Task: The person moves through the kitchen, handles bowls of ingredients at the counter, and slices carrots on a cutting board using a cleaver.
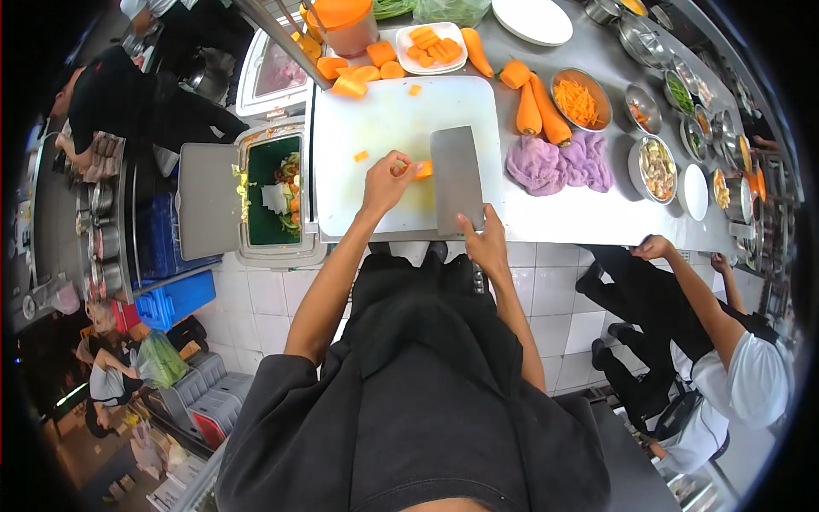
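Stainless table (563,218), head view: its far right end curves into the dark lens border and is hard to make out. At its near left corner lies a cutting board (358,128). The right hand (486,243) grips a cleaver (458,175) by the board's near edge, covering the handle. The carrot piece (425,170) lies between blade and left hand (388,181), partly hidden by curled fingers; whether they grip it cannot be told.
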A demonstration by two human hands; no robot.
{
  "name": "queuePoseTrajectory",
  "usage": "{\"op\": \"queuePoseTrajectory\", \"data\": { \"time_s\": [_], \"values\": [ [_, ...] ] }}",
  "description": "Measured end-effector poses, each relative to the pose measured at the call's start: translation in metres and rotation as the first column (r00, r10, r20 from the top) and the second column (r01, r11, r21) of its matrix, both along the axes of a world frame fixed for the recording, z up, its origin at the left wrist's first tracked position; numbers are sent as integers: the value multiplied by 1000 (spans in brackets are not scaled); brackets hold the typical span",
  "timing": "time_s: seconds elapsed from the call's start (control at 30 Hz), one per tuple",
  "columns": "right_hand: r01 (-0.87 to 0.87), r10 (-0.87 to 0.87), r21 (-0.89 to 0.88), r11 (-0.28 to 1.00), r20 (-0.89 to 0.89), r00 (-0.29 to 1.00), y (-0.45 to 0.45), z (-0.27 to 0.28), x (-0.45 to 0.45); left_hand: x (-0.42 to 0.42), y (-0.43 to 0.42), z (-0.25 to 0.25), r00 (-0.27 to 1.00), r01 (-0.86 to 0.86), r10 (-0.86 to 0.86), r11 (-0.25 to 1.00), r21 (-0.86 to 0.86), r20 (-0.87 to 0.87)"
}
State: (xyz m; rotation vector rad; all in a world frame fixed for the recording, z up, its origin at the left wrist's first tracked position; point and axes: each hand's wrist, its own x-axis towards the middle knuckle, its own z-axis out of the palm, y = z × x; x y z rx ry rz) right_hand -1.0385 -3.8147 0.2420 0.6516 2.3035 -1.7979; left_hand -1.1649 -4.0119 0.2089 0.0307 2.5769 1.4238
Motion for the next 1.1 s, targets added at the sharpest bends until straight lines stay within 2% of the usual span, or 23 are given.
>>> {"op": "queuePoseTrajectory", "data": {
  "time_s": [0.1,0.2,0.43,0.5,0.63,0.73,0.8,0.83,0.9,0.93,1.0,1.1],
  "values": [
    [-18,18,-4,1000,13,1000,1,-8,2,1,3,4,997,-22,15,996,89,79],
    [-10,10,-4,1000,17,1000,0,-16,2,2,5,1,996,-57,48,990,128,76],
    [-89,87,55,994,47,995,5,-7,-8,3,4,-6,995,-77,68,989,123,78],
    [-109,105,28,994,113,988,6,5,-14,1,3,-12,995,-95,91,987,130,39],
    [-160,155,8,987,198,968,6,13,-26,-1,1,-20,992,-114,105,984,135,69],
    [-161,157,111,981,44,987,4,3,-25,-2,1,-20,989,-112,96,983,143,114],
    [-147,146,123,981,17,989,-3,31,-27,-2,1,-21,987,-121,103,983,141,127],
    [-148,147,126,981,16,989,-3,25,-27,-3,2,-21,987,-122,104,982,144,126],
    [-158,185,278,948,-74,980,-3,6,-25,-3,1,-21,986,-118,99,982,146,134],
    [-157,185,279,947,-74,980,-4,9,-27,-3,2,-20,986,-118,98,982,147,135],
    [-161,157,149,976,41,987,-5,16,-30,-3,2,-19,993,-88,76,988,126,91],
    [-177,178,188,966,10,984,-3,13,-32,-4,2,-20,993,-79,68,989,122,98]
  ]
}}
